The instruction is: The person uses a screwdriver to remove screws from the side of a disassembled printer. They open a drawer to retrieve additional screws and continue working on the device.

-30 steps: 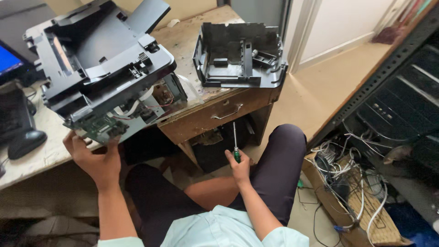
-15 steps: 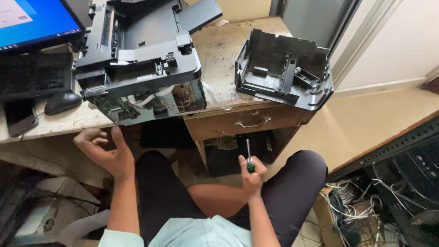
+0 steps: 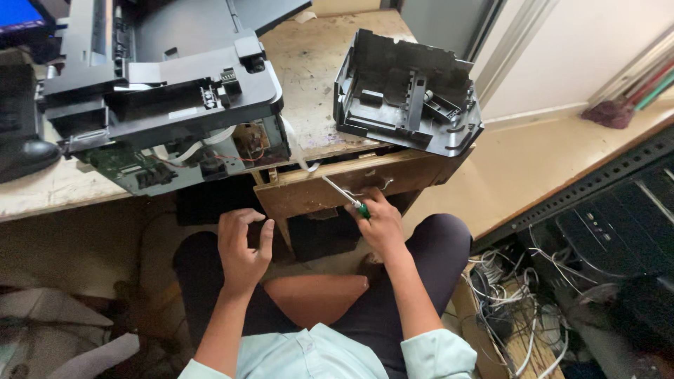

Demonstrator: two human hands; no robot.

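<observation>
— The right hand [image 3: 379, 223], what has it got?

— Fingers curled tight round the green handle of a slim metal-shafted screwdriver [image 3: 344, 195]. The shaft slants up and left, its tip near the front edge of the worn wooden surface [image 3: 309, 84], just above the wooden drawer front [image 3: 337, 193]. The hand hides most of the handle.

— And the left hand [image 3: 242, 245]?

— Holding nothing. Fingers loosely bent, thumb apart, hovering over the lap below the overhanging grey and black opened printer body [image 3: 168, 105].

— Can you see inside the printer?

— Partly. A green circuit board [image 3: 130, 168] and some red and white wires show at its underside; deeper parts are in shadow. Its top is cut off by the upper edge.

— What else sits up there?

— A black plastic housing shell [image 3: 407, 95] to the right, its corner jutting over the surface's edge. A dark computer mouse [image 3: 24, 158] far left, partly cut off, and a blue screen corner [image 3: 21, 14] at the top left.

— Room to move?

— Bare surface lies between printer and shell. On the floor to the right, a tangle of white and grey cables [image 3: 519, 309] beside dark computer cases [image 3: 618, 231].
</observation>
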